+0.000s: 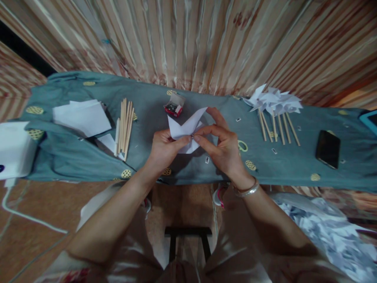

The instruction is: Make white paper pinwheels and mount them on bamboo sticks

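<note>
Both my hands meet over the middle of a narrow table draped in a teal cloth point(88, 157). Between them is a white folded paper piece point(185, 126) with pointed flaps. My left hand point(163, 148) pinches its centre from the left, thumb and forefinger closed. From the right, my right hand point(224, 145) pinches the same spot, its other fingers curled behind the paper. A silver bangle point(246, 190) is on my right wrist.
A small red open box point(174, 106) of metal pins sits just behind the paper. Wooden sticks point(125, 125) and white paper sheets point(81, 116) lie at the left. Finished paper pinwheels on sticks point(275, 108) and a black phone point(328, 148) lie at the right. A striped curtain hangs behind.
</note>
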`<state>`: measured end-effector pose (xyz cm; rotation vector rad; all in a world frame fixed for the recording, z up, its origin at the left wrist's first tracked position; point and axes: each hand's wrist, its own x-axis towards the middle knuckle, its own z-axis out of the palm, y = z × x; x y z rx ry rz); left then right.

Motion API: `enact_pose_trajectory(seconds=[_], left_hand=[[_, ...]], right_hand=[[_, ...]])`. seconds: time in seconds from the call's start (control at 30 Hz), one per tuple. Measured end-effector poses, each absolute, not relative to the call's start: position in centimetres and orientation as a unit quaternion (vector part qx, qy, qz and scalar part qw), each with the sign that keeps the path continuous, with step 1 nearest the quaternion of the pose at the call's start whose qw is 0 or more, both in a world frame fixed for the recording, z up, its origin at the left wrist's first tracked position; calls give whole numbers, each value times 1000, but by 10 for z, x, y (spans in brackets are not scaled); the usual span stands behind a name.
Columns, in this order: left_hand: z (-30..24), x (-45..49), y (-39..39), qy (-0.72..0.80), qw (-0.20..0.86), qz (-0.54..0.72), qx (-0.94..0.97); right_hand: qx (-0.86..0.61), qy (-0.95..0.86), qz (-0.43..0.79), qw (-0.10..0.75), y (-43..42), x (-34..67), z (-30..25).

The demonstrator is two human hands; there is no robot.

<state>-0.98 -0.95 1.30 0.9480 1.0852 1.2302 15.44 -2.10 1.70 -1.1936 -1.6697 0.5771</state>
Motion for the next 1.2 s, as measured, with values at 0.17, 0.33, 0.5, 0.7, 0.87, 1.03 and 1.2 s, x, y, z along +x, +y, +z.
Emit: enact_pose_trajectory(seconds=[0.17, 0.33, 0.5, 0.7, 0.87, 1.03, 1.2], left_hand=[[12, -10, -9, 454, 587, 530, 410], [12, -11, -8, 447, 589, 523, 425], [11, -13, -9, 448, 587, 516, 435], [10, -14, -9, 458, 578, 511, 441], [9, -15, -8, 459, 579, 511, 439], [11, -16, -10, 475, 575, 505, 435], [12, -17, -10, 469, 581, 506, 432]], right_hand=[[-499, -655, 274, 497, -20, 151, 14], [-497, -649, 285, 501, -18, 151, 11], [-500, -641, 294, 503, -16, 152, 10], [-500, -633, 313, 501, -17, 151, 11], [-495, -627, 323, 507, -17, 150, 10], [-493, -624, 327, 511, -17, 148, 9], [-508, -616, 304, 519, -17, 148, 5]])
